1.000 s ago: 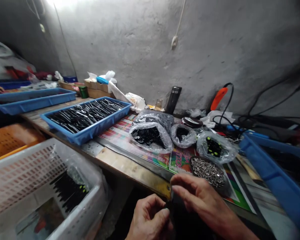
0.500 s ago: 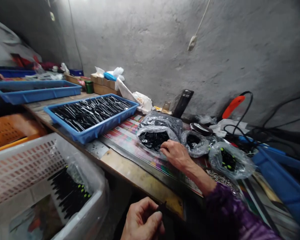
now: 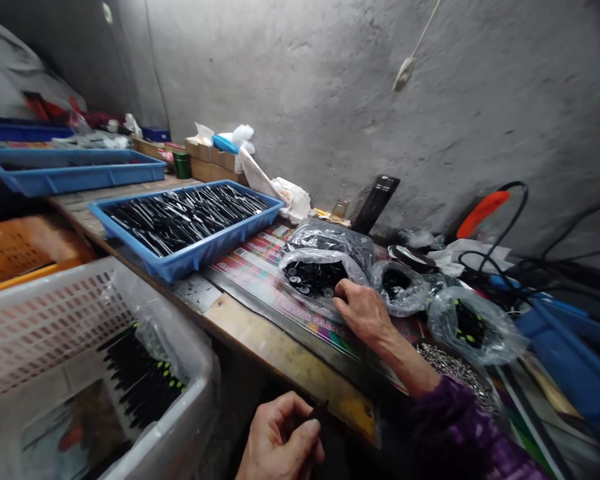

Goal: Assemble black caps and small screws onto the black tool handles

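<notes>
Since the earliest picture, the right hand (image 3: 364, 312) has left its place beside the left hand (image 3: 281, 440) and gone up over the table (image 3: 253, 333) to an open plastic bag (image 3: 351, 264) of black pieces (image 3: 313, 275); half a second ago it was already there.

In the head view, we see the right hand's fingers curled at the near right edge of the bag, with the black pieces just beyond and to the left of the fingertips. We cannot tell whether the fingers pinch anything, as the tips are partly hidden. A purple sleeve (image 3: 463, 427) covers the forearm behind.

Below, off the table's near edge, the left hand has thumb and forefinger pressed together on a small dark piece (image 3: 321, 405), which pokes out past the fingertips (its shape is hard for us to make out against the dark).

To the right of the bag we find a smaller bag (image 3: 416, 297), then a third bag (image 3: 503, 343) with yellow-green bits inside, and small metal parts (image 3: 453, 369) near the right forearm. Farther left, a blue tray (image 3: 215, 248) holds many thin black sticks (image 3: 180, 215).
</notes>
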A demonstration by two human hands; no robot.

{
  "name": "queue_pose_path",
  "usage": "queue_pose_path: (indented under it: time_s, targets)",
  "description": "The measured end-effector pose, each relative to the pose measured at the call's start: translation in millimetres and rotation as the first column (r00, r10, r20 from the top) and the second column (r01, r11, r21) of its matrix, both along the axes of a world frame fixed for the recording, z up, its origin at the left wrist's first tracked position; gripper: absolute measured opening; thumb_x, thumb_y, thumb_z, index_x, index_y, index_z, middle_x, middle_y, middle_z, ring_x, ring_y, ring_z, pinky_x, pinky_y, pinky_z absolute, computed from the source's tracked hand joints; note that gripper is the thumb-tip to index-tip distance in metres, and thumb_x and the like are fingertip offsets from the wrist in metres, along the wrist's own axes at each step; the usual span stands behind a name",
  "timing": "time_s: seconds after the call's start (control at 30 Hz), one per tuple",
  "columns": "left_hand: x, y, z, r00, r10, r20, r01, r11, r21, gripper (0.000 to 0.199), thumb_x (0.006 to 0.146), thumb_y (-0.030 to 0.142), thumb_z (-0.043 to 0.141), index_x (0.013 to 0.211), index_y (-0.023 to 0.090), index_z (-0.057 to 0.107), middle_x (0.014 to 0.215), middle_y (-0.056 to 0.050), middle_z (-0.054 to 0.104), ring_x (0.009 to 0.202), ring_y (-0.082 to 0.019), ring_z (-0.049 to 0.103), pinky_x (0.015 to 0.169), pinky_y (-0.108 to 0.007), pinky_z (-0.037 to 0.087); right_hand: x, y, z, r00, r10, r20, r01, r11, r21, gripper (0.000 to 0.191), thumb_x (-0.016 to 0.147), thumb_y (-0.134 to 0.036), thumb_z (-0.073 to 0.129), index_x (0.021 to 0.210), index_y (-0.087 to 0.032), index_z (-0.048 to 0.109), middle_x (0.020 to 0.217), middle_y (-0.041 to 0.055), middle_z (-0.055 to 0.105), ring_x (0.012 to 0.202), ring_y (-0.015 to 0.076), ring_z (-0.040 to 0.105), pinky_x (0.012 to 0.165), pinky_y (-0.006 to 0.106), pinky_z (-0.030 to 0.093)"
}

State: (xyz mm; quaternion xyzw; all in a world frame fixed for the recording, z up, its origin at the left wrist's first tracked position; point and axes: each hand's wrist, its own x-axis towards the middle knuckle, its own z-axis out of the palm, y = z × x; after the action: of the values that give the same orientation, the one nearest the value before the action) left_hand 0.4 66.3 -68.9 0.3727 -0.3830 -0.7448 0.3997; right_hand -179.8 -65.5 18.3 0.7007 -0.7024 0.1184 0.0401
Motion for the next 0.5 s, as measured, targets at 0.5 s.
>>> queue_pose_path:
  time_s: [0.5]
  targets:
    - [-3.9, 21.6, 28.3, 0.998, -0.059, -0.010, 0.059, 0.997, 0.053, 0.047, 0.068, 0.055, 0.077, 0.078, 0.013, 0.060, 0.056, 0.000, 0.060, 0.039, -0.003, 0.037, 0.038, -0.016, 0.024, -6.9, 162.4, 5.6, 0.599, 0.064, 0.798, -0.019, 0.998, -0.066, 0.021, 0.082, -0.038, 0.069, 0.094, -0.021, 0.071, 0.079, 0.0048, 0.069, 0.066, 0.0188, 0.063, 0.057, 0.026, 0.050]
